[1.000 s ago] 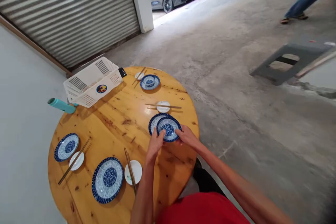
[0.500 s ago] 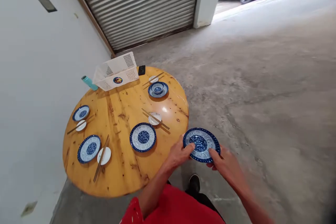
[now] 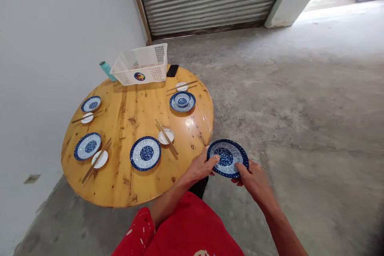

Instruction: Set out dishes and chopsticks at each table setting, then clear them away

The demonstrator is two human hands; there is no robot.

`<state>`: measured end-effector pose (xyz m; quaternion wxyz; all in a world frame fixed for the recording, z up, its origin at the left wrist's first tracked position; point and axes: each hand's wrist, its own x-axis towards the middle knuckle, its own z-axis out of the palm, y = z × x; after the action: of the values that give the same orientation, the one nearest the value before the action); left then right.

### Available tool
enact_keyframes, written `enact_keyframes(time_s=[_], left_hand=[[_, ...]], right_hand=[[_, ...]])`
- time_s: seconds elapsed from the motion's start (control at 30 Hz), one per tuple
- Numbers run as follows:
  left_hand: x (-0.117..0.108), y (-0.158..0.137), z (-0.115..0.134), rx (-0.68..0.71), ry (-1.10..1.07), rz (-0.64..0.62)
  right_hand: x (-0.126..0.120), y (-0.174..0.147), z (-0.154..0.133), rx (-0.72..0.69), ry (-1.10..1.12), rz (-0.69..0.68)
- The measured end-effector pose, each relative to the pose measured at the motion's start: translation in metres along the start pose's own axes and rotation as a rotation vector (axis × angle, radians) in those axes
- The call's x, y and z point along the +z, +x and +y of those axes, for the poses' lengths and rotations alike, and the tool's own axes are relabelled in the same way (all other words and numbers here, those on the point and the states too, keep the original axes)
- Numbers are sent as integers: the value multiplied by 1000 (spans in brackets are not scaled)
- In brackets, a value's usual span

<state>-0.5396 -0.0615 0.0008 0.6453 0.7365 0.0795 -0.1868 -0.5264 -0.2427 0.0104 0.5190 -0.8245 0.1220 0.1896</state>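
Between both hands I hold a blue-and-white patterned plate [image 3: 225, 157], out past the right edge of the round wooden table [image 3: 120, 186]. My left hand [image 3: 201, 167] grips its left rim, thumb on top. My right hand [image 3: 251, 176] is closed on the lower right rim, with fingers beneath. Closest on the tabletop is another blue-and-white plate [image 3: 146, 153], with a small white dish [image 3: 166, 136] and chopsticks [image 3: 167, 137] lying across it. Farther back, a patterned bowl [image 3: 181, 99] sits on a plate [image 3: 192, 105] by more chopsticks [image 3: 189, 84].
On the table's left side are two plates [image 3: 87, 146] [image 3: 91, 104] with white dishes and chopsticks. At the back stand a white plastic basket [image 3: 141, 75], a teal bottle [image 3: 107, 71] and a black phone [image 3: 172, 71]. A wall borders the left; a corrugated shutter [image 3: 207, 0] lies beyond.
My view has turned and shifted, so the table sits lower left and the shutter farther right. Both hands keep the same hold on the plate.
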Motion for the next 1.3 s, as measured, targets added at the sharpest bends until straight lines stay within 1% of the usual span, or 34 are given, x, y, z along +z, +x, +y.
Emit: enact_keyframes(time_s=[0.1, 0.23, 0.3, 0.4, 0.53, 0.63, 0.73, 0.87, 1.07, 1.17, 1.3], left_hand=[[-16, 36, 21, -5, 60, 65], [-51, 84, 51, 1, 173, 248], [-72, 109, 62, -23, 171, 319], [-105, 149, 69, -59, 146, 413], [-145, 196, 72, -59, 168, 512], [-169, 219, 75, -85, 222, 542], [-187, 229, 75, -140, 344, 590], [-200, 237, 67, -227, 460, 613], [-204, 247, 57, -316, 564, 582], [-204, 249, 58, -342, 615, 587], [-202, 249, 62, -425, 653, 599]], right_hand=[[-7, 50, -30, -55, -38, -23], [-2, 125, -82, -174, -109, -121], [8, 163, -107, -251, -131, -166], [30, 214, -138, -327, -124, -199], [61, 267, -169, -343, -90, -267], [80, 297, -183, -324, -82, -340], [97, 319, -190, -299, -121, -385], [112, 337, -197, -295, -286, -438], [117, 345, -211, -335, -499, -528], [117, 348, -217, -388, -614, -533], [118, 356, -218, -444, -701, -537]])
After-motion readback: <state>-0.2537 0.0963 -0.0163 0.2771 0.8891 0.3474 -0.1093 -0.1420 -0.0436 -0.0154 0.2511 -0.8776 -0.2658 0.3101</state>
